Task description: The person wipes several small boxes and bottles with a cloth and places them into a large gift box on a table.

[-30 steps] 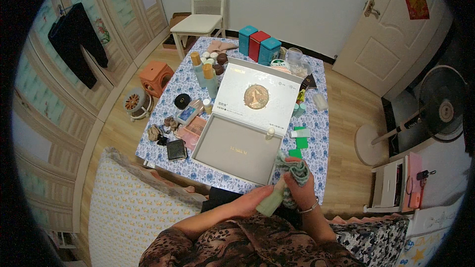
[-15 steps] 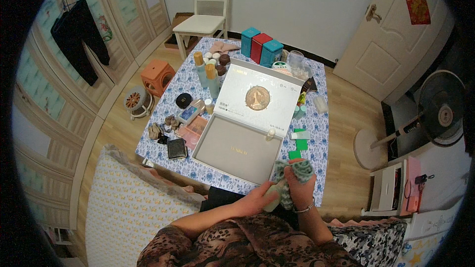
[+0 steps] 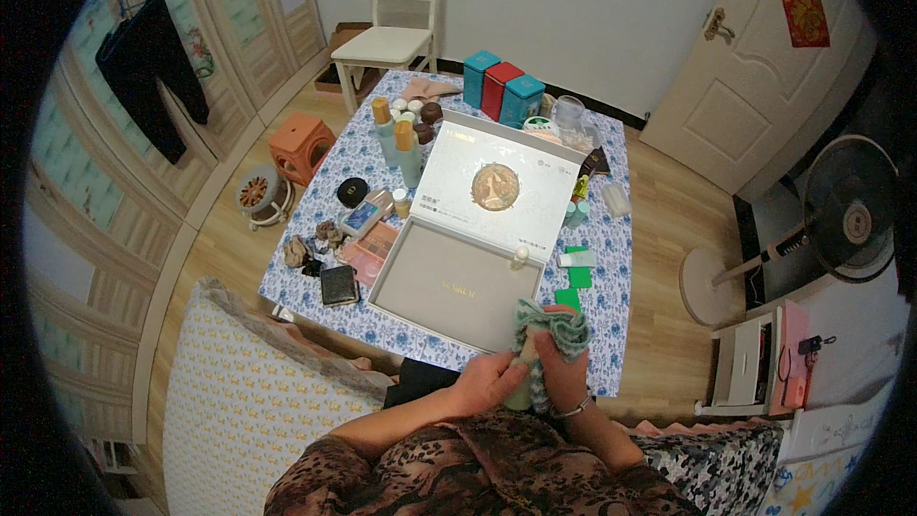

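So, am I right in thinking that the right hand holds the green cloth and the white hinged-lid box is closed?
Not quite: the head view shows the white hinged-lid box open, while the right hand does hold the green cloth.

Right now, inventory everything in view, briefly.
Table: 1, blue floral cover, centre
Open box: 1, white, on table
Tins: 3, two blue, one red, table's back
Tall bottles: 2, pale blue, table's left
Smaller items: many, mixed, around box
Chair: 1, white, behind table
Door: 1, cream, back right
Fan: 1, mostly black, right
Cloth: 1, green, by box
Held bottle: 1, pale green, beside cloth
Left hand: 1, bare, on held bottle
Right hand: 1, bare, holding cloth
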